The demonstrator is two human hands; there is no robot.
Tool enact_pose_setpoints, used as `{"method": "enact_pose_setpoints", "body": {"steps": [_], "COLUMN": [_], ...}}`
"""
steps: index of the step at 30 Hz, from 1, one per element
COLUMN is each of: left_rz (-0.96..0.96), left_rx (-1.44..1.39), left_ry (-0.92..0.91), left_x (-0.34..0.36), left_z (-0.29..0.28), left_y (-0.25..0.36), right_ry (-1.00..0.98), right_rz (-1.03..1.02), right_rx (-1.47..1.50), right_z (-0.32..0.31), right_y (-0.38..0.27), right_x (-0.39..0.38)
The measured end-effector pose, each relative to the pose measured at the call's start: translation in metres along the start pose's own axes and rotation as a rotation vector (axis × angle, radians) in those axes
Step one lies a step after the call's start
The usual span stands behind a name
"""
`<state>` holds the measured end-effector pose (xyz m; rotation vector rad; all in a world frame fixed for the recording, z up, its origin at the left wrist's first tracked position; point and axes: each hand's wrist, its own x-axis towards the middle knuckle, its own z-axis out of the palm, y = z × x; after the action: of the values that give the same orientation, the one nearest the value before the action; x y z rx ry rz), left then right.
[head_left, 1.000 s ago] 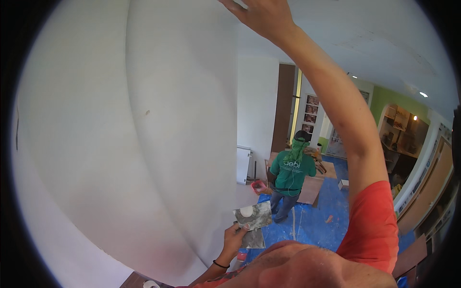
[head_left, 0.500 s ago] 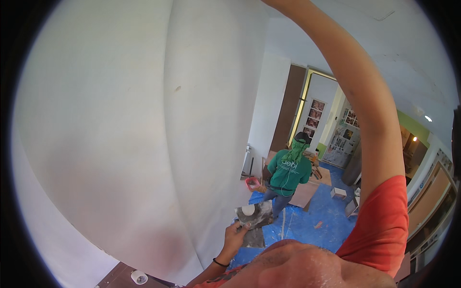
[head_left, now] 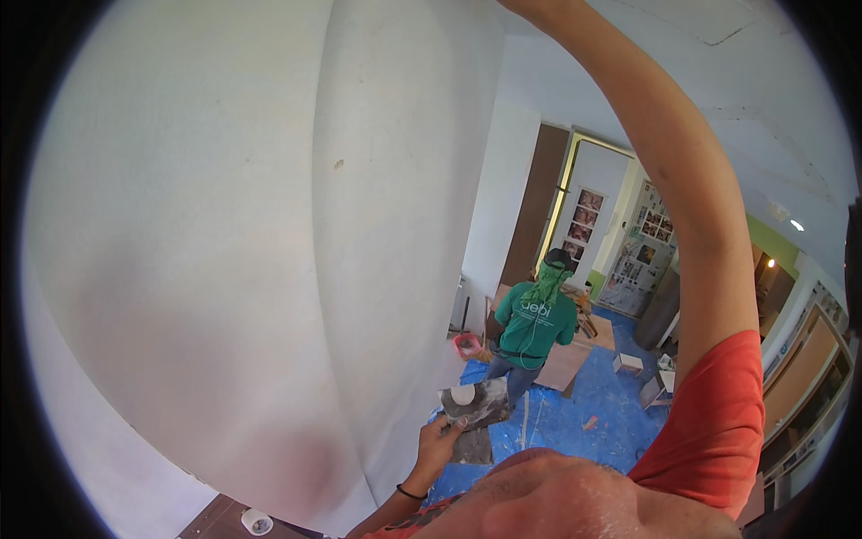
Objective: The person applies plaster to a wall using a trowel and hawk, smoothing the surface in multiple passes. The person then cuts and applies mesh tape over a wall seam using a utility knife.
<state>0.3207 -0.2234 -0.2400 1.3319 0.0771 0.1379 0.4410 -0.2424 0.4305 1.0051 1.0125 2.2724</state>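
My left hand is low in the picture, with a dark band on its wrist. It grips a flat grey board that carries a lump of white paste. My right arm, in an orange sleeve, reaches steeply up along the white wall. It leaves the picture at the top edge, so that hand is hidden.
A person in a green shirt stands below with their back to me on blue floor sheeting. Near them are a pink bucket, wooden boards and small boxes. A brown door is beyond. A small white cup sits far below.
My right hand, seen at the top edge a second ago, has risen out of the picture. The view has swung, so the wall corner now sits further right. The left hand still holds the board.
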Motion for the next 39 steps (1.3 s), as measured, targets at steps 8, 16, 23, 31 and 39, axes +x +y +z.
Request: {"method": "enact_pose_setpoints", "body": {"steps": [8, 16, 23, 31, 39], "left_rz": [-0.002, 0.026, -0.024, 0.013, 0.040], "left_rx": [-0.039, -0.015, 0.018, 0.120, 0.094], "left_ry": [0.000, 0.029, -0.072, -0.148, -0.091], "left_x": [0.003, 0.002, 0.009, 0.009, 0.018], "left_z": [-0.001, -0.006, -0.005, -0.001, -0.023], "left_y": [-0.008, -0.002, -0.011, -0.016, -0.016], "right_ry": [-0.021, -0.064, 0.244, 0.195, -0.448], "right_rz": [-0.003, -0.159, -0.359, -0.150, 0.410], "right_rx": [0.091, 0.156, 0.380, 0.791, 0.602], "right_z": [-0.012, -0.037, -0.139, -0.339, -0.272], "right_y": [-0.007, -0.008, -0.018, -0.045, -0.045], "right_x": [0.019, -0.009, -0.049, -0.079, -0.084]}}
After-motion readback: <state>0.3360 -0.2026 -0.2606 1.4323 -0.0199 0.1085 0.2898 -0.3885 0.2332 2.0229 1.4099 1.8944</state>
